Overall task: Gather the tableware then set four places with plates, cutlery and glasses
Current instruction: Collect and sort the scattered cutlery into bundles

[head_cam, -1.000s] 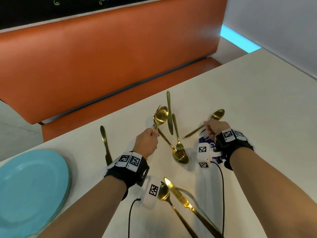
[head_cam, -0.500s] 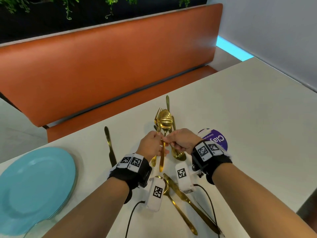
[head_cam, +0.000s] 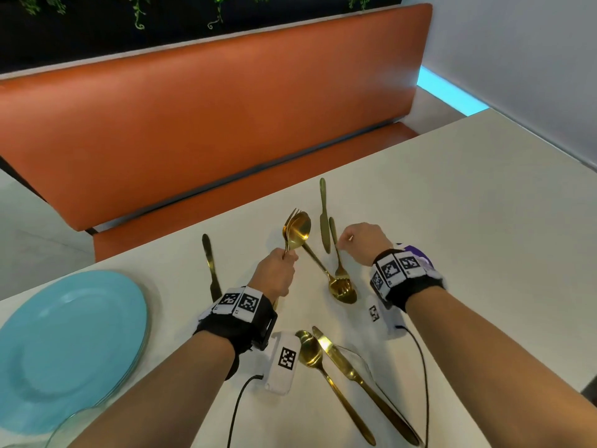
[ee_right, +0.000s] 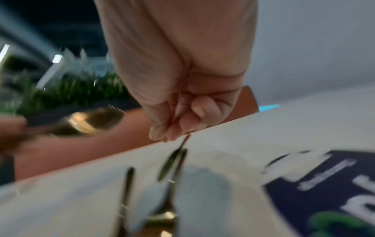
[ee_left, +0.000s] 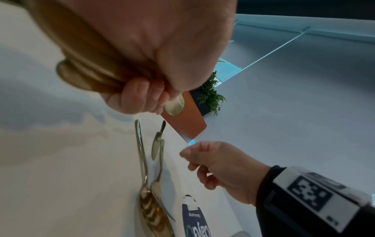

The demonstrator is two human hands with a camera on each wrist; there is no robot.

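On the pale worktop (head_cam: 452, 221) I count gold cutlery in three clusters, plus what my left hand (head_cam: 274, 276) carries. Its fingers (ee_left: 140, 96) are curled tight round the handles of a raised bundle (head_cam: 295, 229) at 12 o'clock from the wrist: two spoon bowls and fork tines show, though I cannot tell the full count. My right hand (head_cam: 363, 242) hovers at 2 o'clock of the bundle, fingers (ee_right: 162, 128) loosely curled with thumb and forefinger drawn together, holding nothing, just beside the handle of a lying fork (head_cam: 337, 253). That fork's tines rest in the bowl of a lying spoon (head_cam: 326, 273); a knife (head_cam: 324, 215) lies alongside. One lone knife (head_cam: 210, 266) lies at 9 o'clock of the left hand. At 6 o'clock, a near spoon (head_cam: 323, 373) and near knife (head_cam: 358, 379) lie side by side. A stack of blue plates (head_cam: 64, 344) sits at 8 o'clock, nothing on it.
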